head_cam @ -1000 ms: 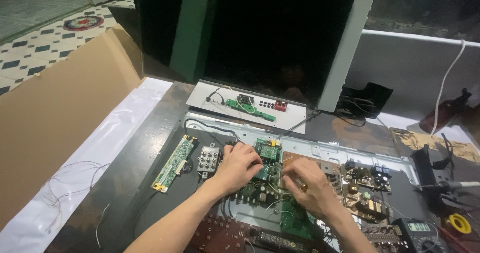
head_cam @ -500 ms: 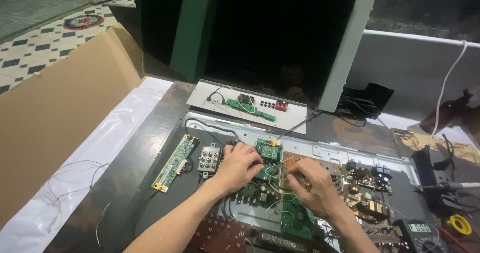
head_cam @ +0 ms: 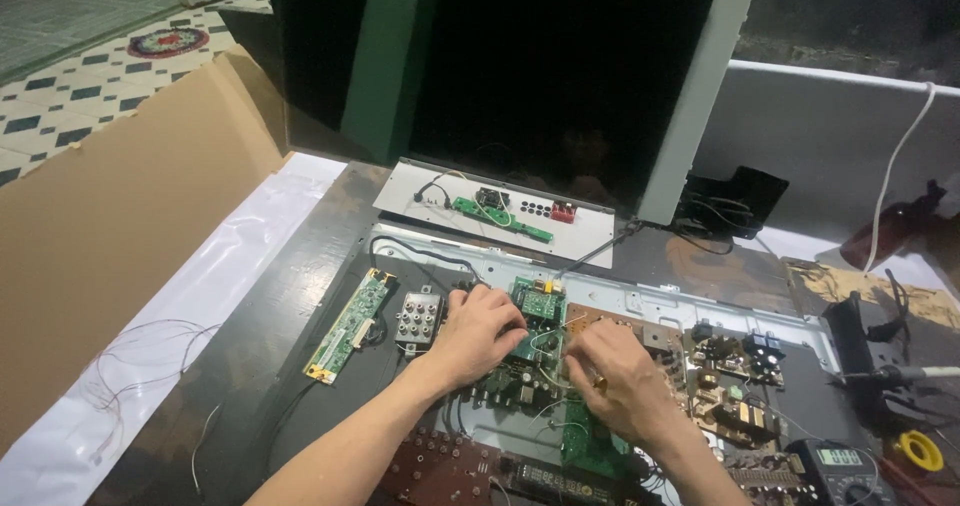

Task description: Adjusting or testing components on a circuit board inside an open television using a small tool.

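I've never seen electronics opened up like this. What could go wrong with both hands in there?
Both bare hands, left hand and right hand, press on the green board among thin loose wires; a tug might snap one. Bare skin touching exposed parts could harm them, or shock the person if anything is powered, which I cannot tell.

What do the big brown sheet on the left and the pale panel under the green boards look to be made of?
The brown sheet looks like plain corrugated cardboard: matte tan with a fold crease. The panel is probably thin sheet metal: pale grey, a dull sheen, punched holes and pressed edges.
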